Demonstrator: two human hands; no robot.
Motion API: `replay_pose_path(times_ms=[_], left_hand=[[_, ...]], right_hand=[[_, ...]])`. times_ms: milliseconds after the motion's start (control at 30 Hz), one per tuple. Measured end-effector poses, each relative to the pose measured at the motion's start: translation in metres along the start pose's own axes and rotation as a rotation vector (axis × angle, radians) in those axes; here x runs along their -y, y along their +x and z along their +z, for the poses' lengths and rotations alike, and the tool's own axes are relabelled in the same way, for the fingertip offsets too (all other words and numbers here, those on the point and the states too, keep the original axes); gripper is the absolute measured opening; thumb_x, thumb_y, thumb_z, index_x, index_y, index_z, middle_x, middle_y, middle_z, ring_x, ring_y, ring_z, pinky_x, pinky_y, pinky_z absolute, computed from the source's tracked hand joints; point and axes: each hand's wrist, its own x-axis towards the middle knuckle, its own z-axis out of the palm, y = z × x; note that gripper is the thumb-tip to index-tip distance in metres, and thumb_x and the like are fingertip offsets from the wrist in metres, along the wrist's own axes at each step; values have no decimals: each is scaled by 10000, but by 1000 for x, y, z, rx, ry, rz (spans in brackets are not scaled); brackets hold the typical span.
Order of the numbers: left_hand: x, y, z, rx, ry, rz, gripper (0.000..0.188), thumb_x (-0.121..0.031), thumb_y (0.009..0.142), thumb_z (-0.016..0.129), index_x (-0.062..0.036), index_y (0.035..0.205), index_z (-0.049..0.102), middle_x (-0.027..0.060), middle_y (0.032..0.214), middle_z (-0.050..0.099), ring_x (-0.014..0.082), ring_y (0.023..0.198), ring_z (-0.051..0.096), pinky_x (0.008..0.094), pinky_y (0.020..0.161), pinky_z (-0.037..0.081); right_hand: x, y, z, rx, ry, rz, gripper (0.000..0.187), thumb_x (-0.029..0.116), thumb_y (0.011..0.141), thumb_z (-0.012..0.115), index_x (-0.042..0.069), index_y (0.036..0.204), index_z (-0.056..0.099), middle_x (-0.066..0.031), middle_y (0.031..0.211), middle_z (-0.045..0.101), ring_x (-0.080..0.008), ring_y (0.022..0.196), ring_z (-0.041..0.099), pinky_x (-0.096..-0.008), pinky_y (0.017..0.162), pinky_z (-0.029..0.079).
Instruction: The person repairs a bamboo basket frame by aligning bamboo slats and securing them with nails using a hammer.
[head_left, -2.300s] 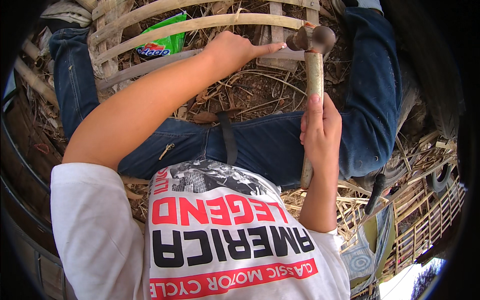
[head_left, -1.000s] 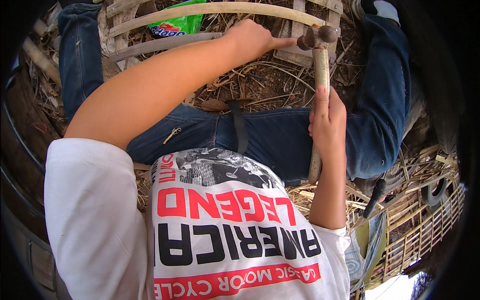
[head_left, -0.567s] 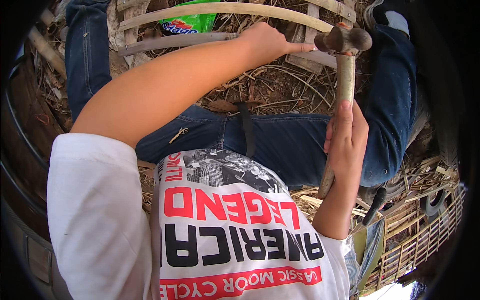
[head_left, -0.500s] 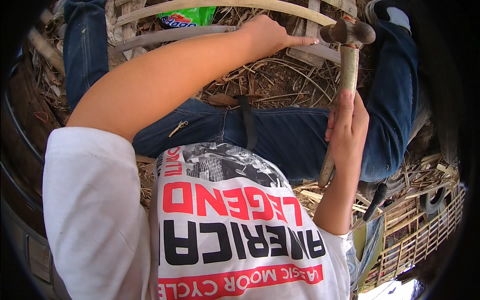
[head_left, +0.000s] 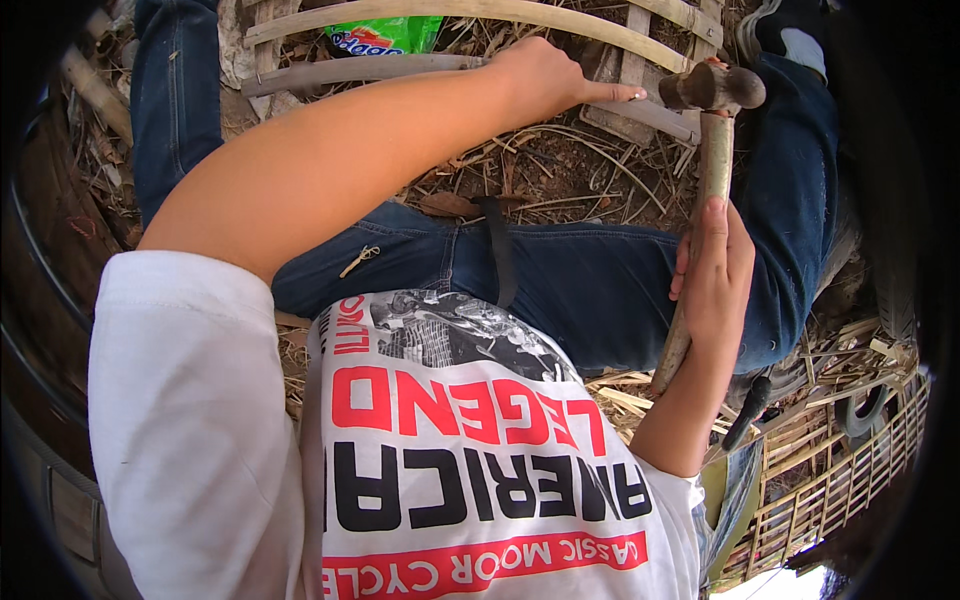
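My right hand (head_left: pixel 715 265) is closed round the wooden handle of a ball-peen hammer (head_left: pixel 716 160), thumb lying along it. The hammer stands upright in view, its rusty head above the right end of a greyish bamboo slat (head_left: pixel 370 70). My left hand (head_left: pixel 540 80) curls over that slat, with one finger stretched along it toward the hammer head. A tiny pale spot shows at that fingertip, too small to name. The other left fingers are mostly hidden under the hand. A paler curved bamboo slat (head_left: pixel 480 10) runs just beyond, across short crosspieces.
A green packet (head_left: pixel 395 36) lies among the slats. My jeans-clad legs frame the work, over soil with dry leaves and straw. At the right are a black-handled tool (head_left: pixel 748 412) and a woven bamboo lattice (head_left: pixel 830 490).
My right hand and the hammer have shifted slightly right and down in view. The left hand keeps its place on the slat, and the whole scene has drifted a little.
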Motion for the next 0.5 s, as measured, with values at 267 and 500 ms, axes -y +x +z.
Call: replay_pose_path(times_ms=[267,500], left_hand=[[-5,-6,-13,-126,-69,-25,842,-151,880,591,-484,1507,139,137,910,622,258,650,675,354,545,549],[-15,-9,-13,-145,-174,-68,801,-165,870,590,-411,1524,198,185,1012,617,293,700,701,378,568,562]], right_hand=[[-12,3,-6,6,78,1,434,412,1036,406,61,798,496,8,557,432,-53,422,413,-218,371,330],[-21,7,0,41,100,34,402,381,1038,411,65,800,486,7,560,438,-65,421,420,-230,376,338]])
